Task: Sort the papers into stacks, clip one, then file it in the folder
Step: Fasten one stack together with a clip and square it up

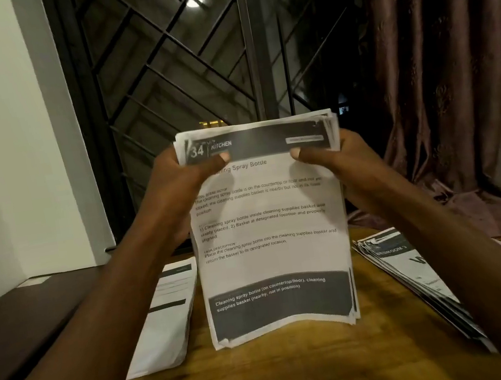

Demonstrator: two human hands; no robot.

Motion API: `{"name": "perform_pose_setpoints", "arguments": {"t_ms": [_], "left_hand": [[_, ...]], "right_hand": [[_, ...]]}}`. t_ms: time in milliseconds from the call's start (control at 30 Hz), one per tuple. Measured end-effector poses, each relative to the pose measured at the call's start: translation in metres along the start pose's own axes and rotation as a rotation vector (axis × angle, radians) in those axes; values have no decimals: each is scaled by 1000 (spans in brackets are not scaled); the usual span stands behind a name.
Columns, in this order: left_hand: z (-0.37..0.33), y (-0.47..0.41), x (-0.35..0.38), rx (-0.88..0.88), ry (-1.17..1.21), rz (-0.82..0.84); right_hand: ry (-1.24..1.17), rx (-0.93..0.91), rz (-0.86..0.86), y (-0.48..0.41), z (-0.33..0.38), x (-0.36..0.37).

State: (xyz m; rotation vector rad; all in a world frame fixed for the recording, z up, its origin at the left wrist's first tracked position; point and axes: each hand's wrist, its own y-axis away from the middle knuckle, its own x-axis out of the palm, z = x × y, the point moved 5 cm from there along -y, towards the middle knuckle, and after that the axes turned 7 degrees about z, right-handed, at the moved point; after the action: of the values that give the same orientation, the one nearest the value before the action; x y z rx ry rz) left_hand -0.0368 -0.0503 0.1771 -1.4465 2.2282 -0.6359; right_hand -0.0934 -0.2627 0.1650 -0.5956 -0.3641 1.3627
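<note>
I hold a thick stack of printed papers (273,251) upright, its bottom edge resting on the wooden table (271,378). The front sheet reads "34 KITCHEN" and "Cleaning Spray Bottle". My left hand (178,194) grips the stack's upper left side, thumb on the dark header. My right hand (340,166) grips the upper right side in the same way. A second pile of papers (167,316) lies flat to the left. A third, fanned pile (418,275) with a "BEDROOM" heading lies to the right.
A dark flat object (28,324), possibly a folder, lies at the left edge of the table. Behind the table are a window with a metal grille (192,68), a white wall on the left and a brown curtain (441,80) on the right.
</note>
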Motion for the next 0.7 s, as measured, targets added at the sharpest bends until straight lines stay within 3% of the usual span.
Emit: {"name": "perform_pose_setpoints", "arguments": {"t_ms": [133,333,533,700], "left_hand": [[18,6,-4,-86,1,16],[0,0,-10,-45,68,29],[36,14,-2,-219,30,84],[21,3,-4,-155,61,74]], "right_hand": [[27,48,-40,3,-9,4],[-11,-25,-36,-8,17,6],[10,121,-40,1,-13,14],[-28,22,-28,-6,10,8]]}}
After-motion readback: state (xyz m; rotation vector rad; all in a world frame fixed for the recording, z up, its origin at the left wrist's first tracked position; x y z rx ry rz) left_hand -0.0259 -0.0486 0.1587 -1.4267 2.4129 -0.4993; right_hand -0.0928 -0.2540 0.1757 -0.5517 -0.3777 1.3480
